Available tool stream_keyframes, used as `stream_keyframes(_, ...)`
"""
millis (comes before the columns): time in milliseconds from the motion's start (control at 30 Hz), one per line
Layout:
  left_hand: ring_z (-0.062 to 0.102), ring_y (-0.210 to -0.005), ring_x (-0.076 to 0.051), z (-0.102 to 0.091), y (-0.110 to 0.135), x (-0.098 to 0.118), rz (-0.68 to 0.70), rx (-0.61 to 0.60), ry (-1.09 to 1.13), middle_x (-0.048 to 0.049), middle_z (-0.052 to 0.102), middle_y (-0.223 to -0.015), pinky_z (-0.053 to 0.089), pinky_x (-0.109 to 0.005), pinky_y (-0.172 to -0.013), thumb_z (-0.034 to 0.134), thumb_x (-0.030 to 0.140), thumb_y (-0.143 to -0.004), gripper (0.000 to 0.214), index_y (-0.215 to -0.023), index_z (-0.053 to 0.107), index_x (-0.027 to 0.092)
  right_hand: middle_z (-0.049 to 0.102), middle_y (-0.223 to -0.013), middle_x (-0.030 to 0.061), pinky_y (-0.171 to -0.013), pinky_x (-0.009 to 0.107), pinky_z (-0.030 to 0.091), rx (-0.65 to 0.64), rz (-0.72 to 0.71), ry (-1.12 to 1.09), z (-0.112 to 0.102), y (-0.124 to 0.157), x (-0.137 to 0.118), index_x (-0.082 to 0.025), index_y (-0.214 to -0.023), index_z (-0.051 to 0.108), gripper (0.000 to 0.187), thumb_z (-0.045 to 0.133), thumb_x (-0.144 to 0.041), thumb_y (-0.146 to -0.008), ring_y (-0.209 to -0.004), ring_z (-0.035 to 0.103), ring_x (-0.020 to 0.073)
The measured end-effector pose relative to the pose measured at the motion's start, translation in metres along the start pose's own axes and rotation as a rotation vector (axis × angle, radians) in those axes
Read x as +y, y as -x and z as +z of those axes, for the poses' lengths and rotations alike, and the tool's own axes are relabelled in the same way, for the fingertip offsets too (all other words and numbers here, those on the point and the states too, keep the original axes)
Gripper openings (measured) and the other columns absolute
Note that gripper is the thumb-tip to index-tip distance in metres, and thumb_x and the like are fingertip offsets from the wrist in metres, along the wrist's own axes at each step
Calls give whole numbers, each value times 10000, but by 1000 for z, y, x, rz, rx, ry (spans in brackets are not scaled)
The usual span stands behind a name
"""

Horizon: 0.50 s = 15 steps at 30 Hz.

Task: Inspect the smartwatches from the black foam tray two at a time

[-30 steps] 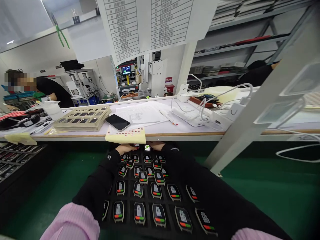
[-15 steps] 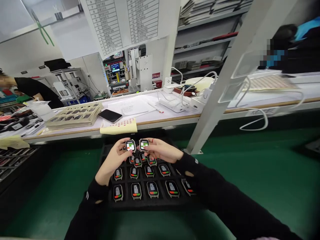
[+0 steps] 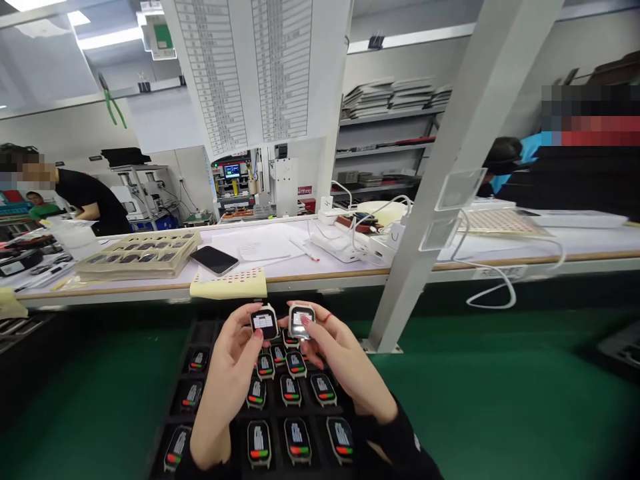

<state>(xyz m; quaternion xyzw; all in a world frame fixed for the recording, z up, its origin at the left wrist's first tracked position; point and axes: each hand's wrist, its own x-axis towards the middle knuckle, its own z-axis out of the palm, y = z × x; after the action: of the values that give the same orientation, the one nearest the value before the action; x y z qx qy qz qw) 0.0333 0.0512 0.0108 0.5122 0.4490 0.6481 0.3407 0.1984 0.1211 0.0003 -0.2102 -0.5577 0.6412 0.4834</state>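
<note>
Both palms-down, the left hand [image 3: 235,363] and right hand [image 3: 340,360] each pinch a watch [image 3: 264,322] in raised fingers.

A long white worktop [image 3: 450,257] carries a black smartphone [image 3: 214,259], a beige compartment tray [image 3: 135,255], a yellow sheet of red dots [image 3: 229,284] and white chargers with cables [image 3: 350,241]. A slanted white post [image 3: 450,173] crosses in front.

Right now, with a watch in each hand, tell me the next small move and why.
Probably check both lit screens. The left hand holds a watch and the right hand holds another watch, faces up, above the tray, whose near far-row pockets look empty.
</note>
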Motion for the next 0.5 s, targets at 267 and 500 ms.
stream_keyframes(267,482,-661,-50,13,1,3,-23,-2,-72,2,655,-1077,495,-132,-668,641,389,-959,246,-1195,681,330,528,-703,-23,-446,195,273,22,28,99,-2,4,-8,-137,-1248,615,522,757,-495,-895,-547,402,118)
stream_keyframes(500,462,-626,-50,14,1,-1,-4,60,-78,18,628,-915,480,-125,-642,653,401,-954,201,-1129,708,320,586,-817,21,-625,251,473,13,18,116,-1,3,-6,-153,-1207,607,471,719,-509,-920,-805,604,205)
